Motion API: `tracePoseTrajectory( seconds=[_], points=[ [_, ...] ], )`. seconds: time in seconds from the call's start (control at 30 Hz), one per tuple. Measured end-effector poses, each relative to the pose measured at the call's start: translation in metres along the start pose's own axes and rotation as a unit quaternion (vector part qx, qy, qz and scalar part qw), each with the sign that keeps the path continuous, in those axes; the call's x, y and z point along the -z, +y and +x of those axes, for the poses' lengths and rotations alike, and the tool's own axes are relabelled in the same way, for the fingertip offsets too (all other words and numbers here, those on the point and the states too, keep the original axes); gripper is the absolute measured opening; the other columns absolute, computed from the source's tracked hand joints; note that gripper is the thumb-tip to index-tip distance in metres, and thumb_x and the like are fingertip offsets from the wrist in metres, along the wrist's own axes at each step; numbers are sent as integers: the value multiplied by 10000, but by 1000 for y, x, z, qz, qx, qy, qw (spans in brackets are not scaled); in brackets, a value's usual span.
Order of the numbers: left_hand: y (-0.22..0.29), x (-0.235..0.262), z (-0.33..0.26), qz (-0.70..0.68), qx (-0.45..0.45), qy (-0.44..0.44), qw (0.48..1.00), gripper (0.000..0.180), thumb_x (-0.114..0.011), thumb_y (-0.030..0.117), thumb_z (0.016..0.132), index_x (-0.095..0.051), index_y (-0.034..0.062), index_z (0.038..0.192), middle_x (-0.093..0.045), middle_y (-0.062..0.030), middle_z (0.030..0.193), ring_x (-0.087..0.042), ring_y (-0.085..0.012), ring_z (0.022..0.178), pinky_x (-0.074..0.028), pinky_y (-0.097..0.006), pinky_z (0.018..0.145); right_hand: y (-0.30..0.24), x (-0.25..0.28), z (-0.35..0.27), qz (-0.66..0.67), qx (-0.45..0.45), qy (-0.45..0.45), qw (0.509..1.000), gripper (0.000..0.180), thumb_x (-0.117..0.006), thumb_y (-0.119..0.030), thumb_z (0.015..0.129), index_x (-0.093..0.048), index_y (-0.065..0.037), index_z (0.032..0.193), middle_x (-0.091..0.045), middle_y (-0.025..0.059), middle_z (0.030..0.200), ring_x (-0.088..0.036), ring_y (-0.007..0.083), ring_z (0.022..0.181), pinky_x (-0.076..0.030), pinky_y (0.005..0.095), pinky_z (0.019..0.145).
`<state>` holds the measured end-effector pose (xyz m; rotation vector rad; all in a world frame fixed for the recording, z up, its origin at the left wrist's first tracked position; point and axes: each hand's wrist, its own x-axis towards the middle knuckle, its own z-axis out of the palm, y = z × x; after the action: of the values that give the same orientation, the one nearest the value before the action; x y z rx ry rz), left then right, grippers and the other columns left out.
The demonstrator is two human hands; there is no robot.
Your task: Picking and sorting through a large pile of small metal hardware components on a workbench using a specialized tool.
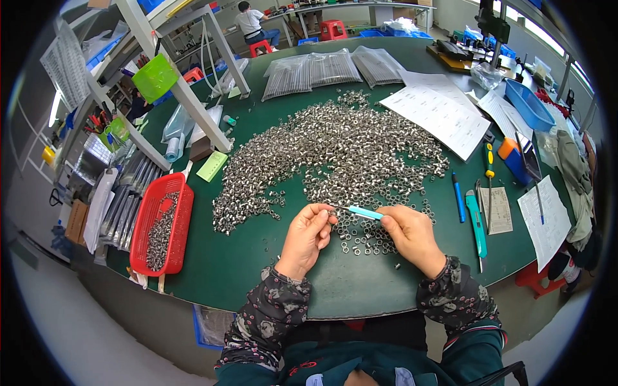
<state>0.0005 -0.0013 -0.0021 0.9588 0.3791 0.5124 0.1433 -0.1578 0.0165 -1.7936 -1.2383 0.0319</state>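
Note:
My right hand [412, 235] grips a slim tool with a light blue handle [365, 213] and a thin metal tip that points left; its exact kind is unclear. The fingers of my left hand [308, 237] are pinched at that tip. Whatever sits between them is too small to make out. Both hands are over the front edge of a wide heap of small shiny metal rings [347, 145], spread on the green tabletop [335, 289]. A few loose rings lie under and between my hands.
At left stands a red basket [183, 226] partly filled with small metal parts. To the right lie a blue pen [458, 198], a teal utility knife [476, 222], a screwdriver [489, 161] and paper sheets [444, 116]. Bagged metal rods [335, 69] lie at the back; a person [252, 22] sits beyond.

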Motion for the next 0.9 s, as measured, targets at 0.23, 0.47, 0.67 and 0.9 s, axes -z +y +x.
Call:
tracePoseTrajectory(
  seconds=[0.23, 0.47, 0.67, 0.9],
  points=[
    [-2, 2, 1, -22, 6, 1, 1000, 125, -497, 143, 912, -531, 41, 976, -509, -13, 777, -411, -37, 566, -330, -154, 420, -2, 9, 2, -25, -58, -95, 993, 172, -547, -249, 842, -598, -99, 910, -596, 86, 674, -583, 298, 622, -445, 383, 558],
    [-2, -1, 0, 11, -4, 24, 1000, 113, -500, 125, 908, -534, 37, 970, -518, -11, 757, -409, -30, 547, -333, -152, 413, -1, 5, -1, -27, -8, -109, 994, 211, -543, -286, 839, -617, -104, 916, -612, 95, 697, -596, 296, 640, -456, 390, 564],
    [-4, 2, 0, 35, -9, 8, 999, 116, -513, 139, 904, -542, 39, 953, -510, -5, 748, -399, -35, 565, -324, -154, 425, -1, 2, -1, -26, -19, -126, 992, 219, -545, -295, 837, -630, -109, 913, -613, 94, 685, -597, 294, 629, -457, 394, 558],
    [-4, 1, 0, 46, -16, 12, 999, 113, -506, 132, 907, -547, 32, 940, -510, -3, 737, -395, -28, 544, -318, -148, 417, -2, 3, -1, -46, 17, -92, 995, 204, -563, -265, 823, -638, -90, 899, -614, 99, 693, -595, 296, 625, -460, 388, 554]
  ],
)
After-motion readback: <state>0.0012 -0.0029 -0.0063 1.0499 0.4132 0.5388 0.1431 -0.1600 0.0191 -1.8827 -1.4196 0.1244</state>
